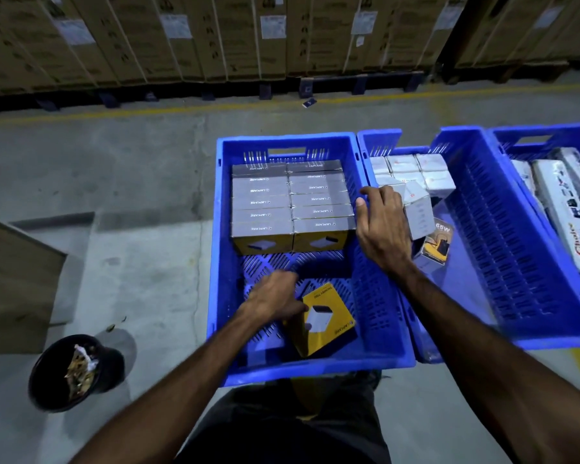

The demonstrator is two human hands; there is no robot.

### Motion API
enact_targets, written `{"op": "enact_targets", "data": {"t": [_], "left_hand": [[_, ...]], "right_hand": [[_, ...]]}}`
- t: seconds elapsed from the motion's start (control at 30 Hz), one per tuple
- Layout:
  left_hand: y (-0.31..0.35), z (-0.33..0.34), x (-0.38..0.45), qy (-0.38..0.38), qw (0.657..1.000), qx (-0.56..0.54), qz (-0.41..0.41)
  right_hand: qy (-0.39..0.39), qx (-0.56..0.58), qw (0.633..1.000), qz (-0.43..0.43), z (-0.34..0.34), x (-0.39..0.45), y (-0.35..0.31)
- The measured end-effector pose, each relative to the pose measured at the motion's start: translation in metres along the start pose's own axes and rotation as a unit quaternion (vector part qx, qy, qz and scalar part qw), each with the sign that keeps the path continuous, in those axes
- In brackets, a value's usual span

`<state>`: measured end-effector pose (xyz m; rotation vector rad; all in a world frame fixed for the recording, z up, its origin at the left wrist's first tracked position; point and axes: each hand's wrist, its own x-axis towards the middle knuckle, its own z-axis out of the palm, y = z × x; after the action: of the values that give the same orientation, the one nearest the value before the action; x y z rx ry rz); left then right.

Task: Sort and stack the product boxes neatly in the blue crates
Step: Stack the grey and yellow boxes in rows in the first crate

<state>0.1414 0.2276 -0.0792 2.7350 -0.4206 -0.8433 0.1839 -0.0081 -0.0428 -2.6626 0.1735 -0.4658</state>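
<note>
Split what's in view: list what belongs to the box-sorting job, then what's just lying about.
Part of the job:
- near blue crate
- stacked grey-topped boxes
- loose yellow box, left hand on it
- middle crate with white boxes
- right hand on the rim between the crates

Lying about:
- black bin of scraps
- small item by the yellow floor line
</note>
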Motion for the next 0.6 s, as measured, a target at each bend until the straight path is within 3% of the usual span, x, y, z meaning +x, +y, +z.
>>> {"op": "enact_targets", "data": {"t": [0.27,0.6], "left_hand": [[0.008,0.025,0.036,-0.124,0.987,-0.092,-0.031],[-0.010,0.038,0.041,-0.169,0.958,-0.217,-0.075]], "right_hand": [[-0.003,-0.004,1.000,0.002,0.001,0.000,0.001],[-0.002,-0.006,1.000,-0.002,-0.001,0.000,0.000]]}}
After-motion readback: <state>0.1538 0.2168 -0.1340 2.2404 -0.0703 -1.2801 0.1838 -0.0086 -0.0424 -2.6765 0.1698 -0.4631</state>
